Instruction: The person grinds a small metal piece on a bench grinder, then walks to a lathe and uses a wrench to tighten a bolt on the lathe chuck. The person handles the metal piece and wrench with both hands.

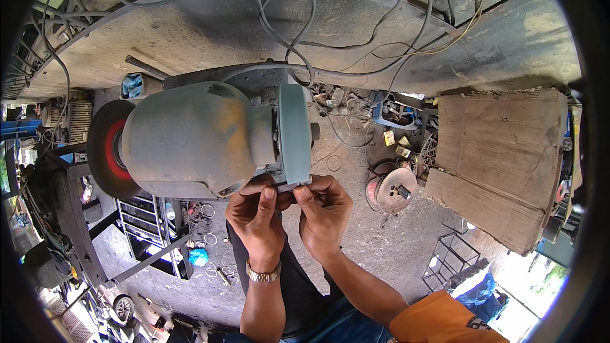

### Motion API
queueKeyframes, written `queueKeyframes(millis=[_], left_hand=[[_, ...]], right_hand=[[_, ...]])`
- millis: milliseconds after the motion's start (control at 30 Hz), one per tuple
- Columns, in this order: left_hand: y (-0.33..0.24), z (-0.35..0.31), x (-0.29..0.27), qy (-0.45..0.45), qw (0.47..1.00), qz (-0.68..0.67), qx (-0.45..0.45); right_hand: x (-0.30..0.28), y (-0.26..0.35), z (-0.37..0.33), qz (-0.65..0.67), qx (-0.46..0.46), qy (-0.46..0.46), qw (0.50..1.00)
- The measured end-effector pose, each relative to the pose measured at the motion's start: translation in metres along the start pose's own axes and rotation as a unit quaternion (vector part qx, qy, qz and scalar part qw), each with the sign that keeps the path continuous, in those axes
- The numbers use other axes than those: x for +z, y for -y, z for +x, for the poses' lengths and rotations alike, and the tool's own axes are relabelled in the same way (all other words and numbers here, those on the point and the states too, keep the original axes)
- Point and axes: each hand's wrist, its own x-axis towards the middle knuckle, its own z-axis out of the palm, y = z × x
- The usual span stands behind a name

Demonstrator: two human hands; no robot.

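A large grey-green bench grinder stands in front of me. On its right end is a pale green grinding wheel, and on its left end a dark wheel with a red centre. Under the near edge of the green wheel, a small grey metal piece is pinched between both my hands, touching or very close to the wheel. My left hand grips its left end with the thumb on top. My right hand holds the right end in the same way. Fingers hide most of the piece.
Loose cables hang along the wall behind the grinder. To the right stand a wooden spool, a blue crate of scraps and a big cardboard sheet. A metal frame is on the left.
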Motion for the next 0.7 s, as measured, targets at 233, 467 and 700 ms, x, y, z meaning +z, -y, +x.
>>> queueKeyframes(millis=[233, 467, 700], left_hand=[[0.0008, 0.0042, 0.0032, -0.021, 0.998, 0.045, 0.033], [-0.0009, 0.0022, 0.0055, -0.026, 0.999, 0.034, 0.032], [-0.0021, 0.0042, 0.0032, -0.01, 0.998, 0.032, 0.046]], right_hand=[[0.0008, -0.0043, 0.0007, 0.007, 0.01, 0.005, 1.0], [0.0025, -0.0052, -0.0007, -0.01, -0.013, -0.004, 1.0], [0.0024, -0.0092, -0.0018, 0.003, -0.01, 0.0, 1.0]])
